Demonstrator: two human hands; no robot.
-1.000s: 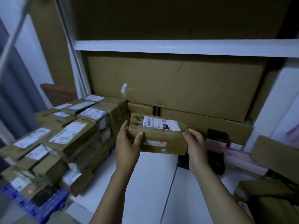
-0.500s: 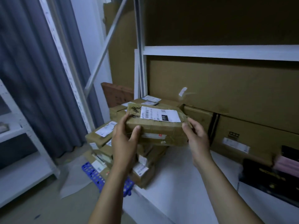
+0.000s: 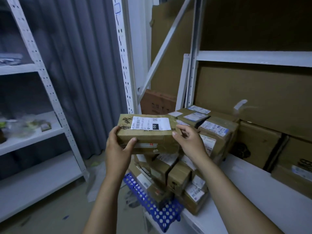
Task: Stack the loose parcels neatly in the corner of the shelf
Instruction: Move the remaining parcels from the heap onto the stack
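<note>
I hold a flat brown cardboard parcel (image 3: 148, 134) with a white shipping label on top, level in front of me. My left hand (image 3: 118, 146) grips its left end, thumb on the front face. My right hand (image 3: 189, 141) grips its right end with curled fingers. The parcel hangs above and just left of the stack of labelled parcels (image 3: 211, 132) piled at the left corner of the white shelf (image 3: 253, 183). More small parcels (image 3: 179, 176) lie lower at the shelf's front edge.
Large cardboard boxes (image 3: 260, 142) line the back of the shelf. A blue perforated crate (image 3: 152, 203) sits below the parcels. A white rack (image 3: 42, 132) stands at the left, before a grey curtain (image 3: 87, 73). Upright metal posts (image 3: 125, 65) frame the corner.
The view has swung left, so the parcel stack now lies to the right. Both hands have carried the parcel leftward to above the stack's left edge, grip unchanged.
</note>
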